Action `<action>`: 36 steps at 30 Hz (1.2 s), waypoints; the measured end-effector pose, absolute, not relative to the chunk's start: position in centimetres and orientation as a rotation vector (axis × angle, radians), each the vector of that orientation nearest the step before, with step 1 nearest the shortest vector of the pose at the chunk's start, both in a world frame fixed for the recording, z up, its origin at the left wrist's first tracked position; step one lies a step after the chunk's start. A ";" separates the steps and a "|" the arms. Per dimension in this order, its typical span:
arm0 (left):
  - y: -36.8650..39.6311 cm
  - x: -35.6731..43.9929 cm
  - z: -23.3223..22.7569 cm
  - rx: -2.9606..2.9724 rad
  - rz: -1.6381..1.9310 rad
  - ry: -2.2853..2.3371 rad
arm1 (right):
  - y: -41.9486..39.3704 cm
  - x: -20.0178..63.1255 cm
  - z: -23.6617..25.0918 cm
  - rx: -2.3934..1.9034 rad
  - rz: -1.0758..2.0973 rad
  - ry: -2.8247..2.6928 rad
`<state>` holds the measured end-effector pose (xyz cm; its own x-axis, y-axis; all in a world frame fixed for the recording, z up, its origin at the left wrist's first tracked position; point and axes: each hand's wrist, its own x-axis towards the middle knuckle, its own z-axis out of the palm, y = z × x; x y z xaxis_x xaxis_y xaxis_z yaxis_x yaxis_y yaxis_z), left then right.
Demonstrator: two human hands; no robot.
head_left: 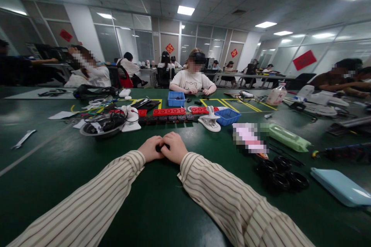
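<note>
My left hand (151, 149) and my right hand (175, 147) meet above the green table (162, 197), in front of the row of red and black pieces. Both are closed, with fingers curled around a small black part (158, 148) that shows only as a dark patch between them. Its shape and kind stay hidden by the fingers. Beyond my hands runs a row of red blocks (169, 112) above black blocks (171, 118). A white clip-like stand (210, 120) stands at the right end of that row.
Left lies a metal bowl (101, 131) of black cables, with a wrench (24, 139) farther out. Blue bins (176, 99) hold small parts. To the right are black rings (280, 173), a green packet (288, 137) and a light-blue case (342, 186). A person (192, 79) sits opposite.
</note>
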<state>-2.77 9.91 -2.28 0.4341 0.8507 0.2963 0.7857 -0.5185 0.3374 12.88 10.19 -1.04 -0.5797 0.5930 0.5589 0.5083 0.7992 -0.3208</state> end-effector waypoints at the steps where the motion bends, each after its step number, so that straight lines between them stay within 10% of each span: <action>1: 10.0 -2.9 -2.4 2.510 0.668 1.420 | 10.1 12.9 -1.0 -0.768 0.173 -2.342; 36: 10.3 -3.1 -2.8 2.470 0.637 1.403 | 9.8 13.4 -0.6 -0.766 0.185 -2.381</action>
<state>-3.06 10.30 -2.82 0.4472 0.8569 0.2565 0.7569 -0.5153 0.4019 13.37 9.80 -0.58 -0.6373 0.5672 0.5217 0.4799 0.8217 -0.3073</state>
